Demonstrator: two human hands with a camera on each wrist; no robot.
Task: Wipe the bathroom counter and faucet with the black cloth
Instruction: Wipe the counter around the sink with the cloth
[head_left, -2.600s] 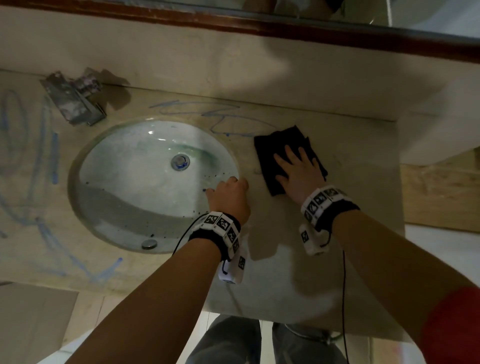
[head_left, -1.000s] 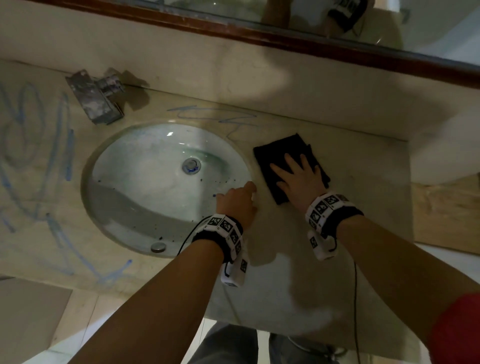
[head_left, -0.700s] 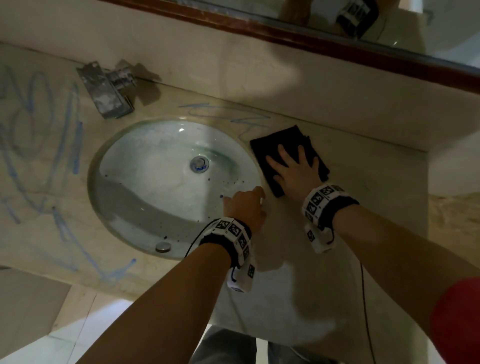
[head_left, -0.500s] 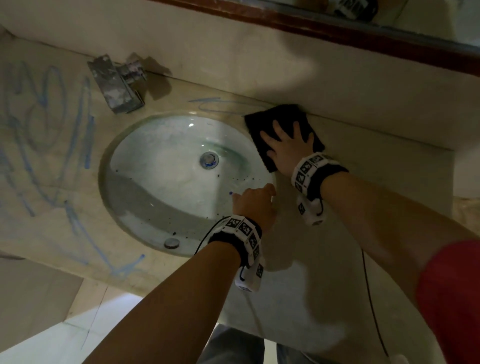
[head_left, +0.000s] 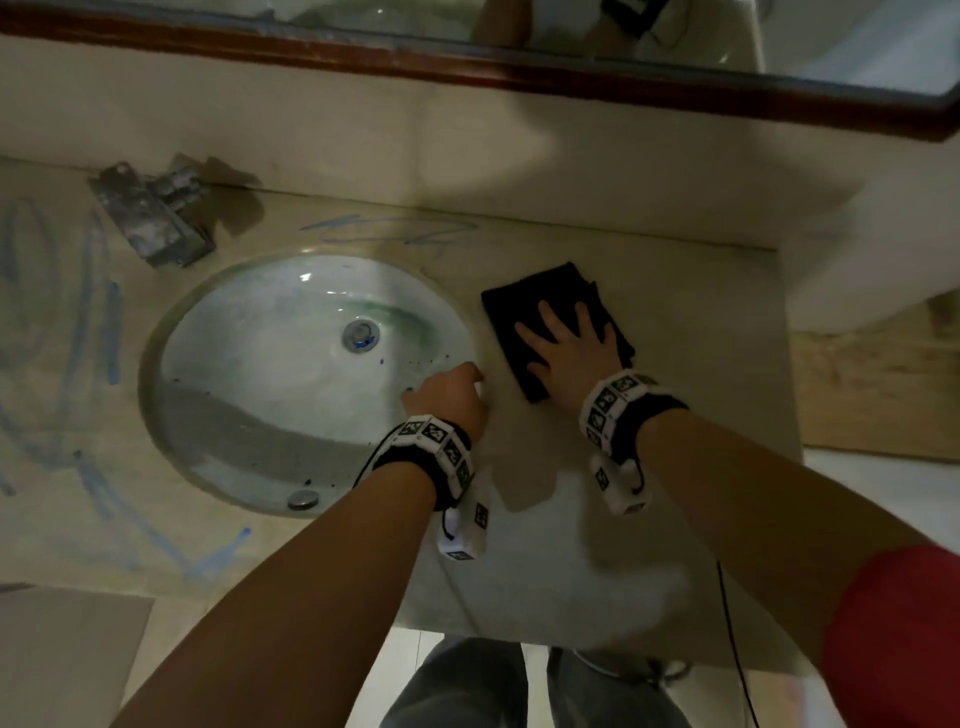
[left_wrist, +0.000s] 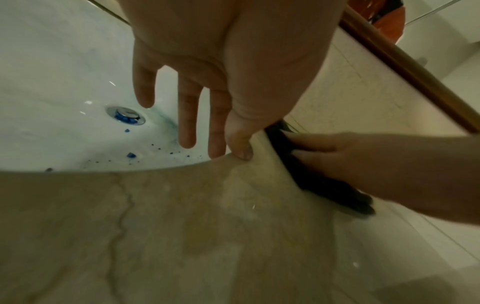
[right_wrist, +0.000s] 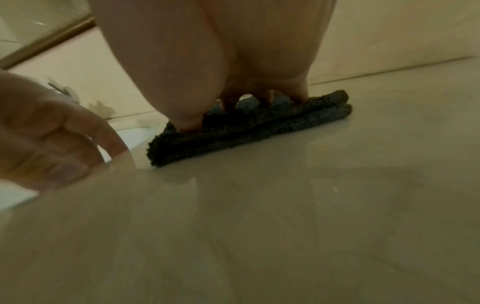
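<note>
A: Room?
B: Dim, warm light. Wall (head_left: 467, 145) beyond the grip is plain beige, brightest straight ahead of it.
A: Above that?
B: Mirror (head_left: 363, 18) with a dark red-brown wood frame (head_left: 519, 73), running across the top.
A: Right of the grip?
B: Pale side wall (head_left: 857, 249) juts in. Under it a wood panel (head_left: 872, 395), then white floor (head_left: 883, 493).
A: Near side?
B: Pale tiles (head_left: 67, 665), low and left of the grip.
</note>
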